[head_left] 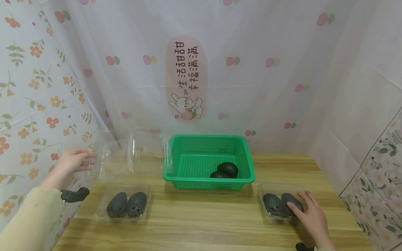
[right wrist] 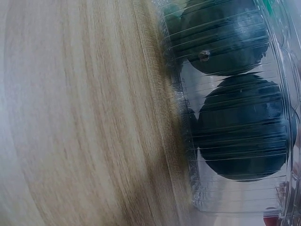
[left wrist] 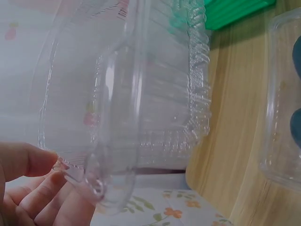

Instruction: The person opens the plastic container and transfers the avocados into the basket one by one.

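Observation:
My left hand [head_left: 74,161] pinches the edge of a large clear plastic clamshell box [head_left: 149,153] between thumb and fingers. The clamshell box is spread open beside the green basket, with nothing visible in it. On the right, my right hand [head_left: 312,217] rests on the right side of a clear plastic box [head_left: 265,212] that holds two dark green avocados [right wrist: 244,127], fingers and thumb spread apart. That hand's fingers are out of sight in the right wrist view. Whether this box's lid is closed is hard to tell.
A green plastic basket [head_left: 208,181] with two dark avocados [head_left: 228,169] stands at the back middle. Another clear box [head_left: 103,209] with two avocados [head_left: 137,204] sits at the front left. Printed curtains [head_left: 142,23] surround the wooden table [head_left: 205,231].

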Demonstrator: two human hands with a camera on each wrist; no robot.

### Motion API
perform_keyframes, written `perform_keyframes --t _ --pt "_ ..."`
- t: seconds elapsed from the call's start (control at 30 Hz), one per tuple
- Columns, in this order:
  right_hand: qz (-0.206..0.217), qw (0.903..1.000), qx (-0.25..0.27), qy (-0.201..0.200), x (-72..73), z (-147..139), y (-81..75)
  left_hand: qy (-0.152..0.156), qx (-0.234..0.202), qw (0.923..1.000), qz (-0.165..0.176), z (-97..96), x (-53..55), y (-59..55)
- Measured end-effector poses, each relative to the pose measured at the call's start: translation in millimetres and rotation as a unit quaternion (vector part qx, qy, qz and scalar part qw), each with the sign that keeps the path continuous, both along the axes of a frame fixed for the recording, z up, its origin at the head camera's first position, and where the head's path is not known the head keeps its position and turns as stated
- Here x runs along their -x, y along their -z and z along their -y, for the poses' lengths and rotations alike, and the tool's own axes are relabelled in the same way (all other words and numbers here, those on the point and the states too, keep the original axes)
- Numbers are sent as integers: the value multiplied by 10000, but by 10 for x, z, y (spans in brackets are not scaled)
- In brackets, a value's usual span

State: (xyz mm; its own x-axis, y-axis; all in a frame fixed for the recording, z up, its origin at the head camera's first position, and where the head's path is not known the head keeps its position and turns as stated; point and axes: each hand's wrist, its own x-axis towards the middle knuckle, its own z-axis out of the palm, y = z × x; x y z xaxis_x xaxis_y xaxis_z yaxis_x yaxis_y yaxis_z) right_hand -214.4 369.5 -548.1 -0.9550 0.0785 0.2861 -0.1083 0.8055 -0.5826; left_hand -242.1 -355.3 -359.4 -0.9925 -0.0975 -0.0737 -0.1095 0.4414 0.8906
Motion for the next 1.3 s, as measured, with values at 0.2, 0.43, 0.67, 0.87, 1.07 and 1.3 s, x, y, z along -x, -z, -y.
perform_keyframes --t 0.2,0.43,0.67,0.87,1.07,1.3 --pt "-85 10000 21 23 11 -7 6 -146 97 9998 129 55 36 -23" --pt "-105 9999 35 35 20 3 5 -368 -91 9991 193 125 78 4" --pt "-82 9999 54 49 9 8 -7 -519 84 9984 227 160 107 -6" --pt "-53 9999 94 64 0 12 -2 -713 423 9962 262 156 105 -12" --pt "-10 9999 125 60 1 13 -8 -962 679 9928 242 168 127 -7" --pt "-26 9999 151 80 11 -2 1 -1074 998 9891 152 172 197 65"
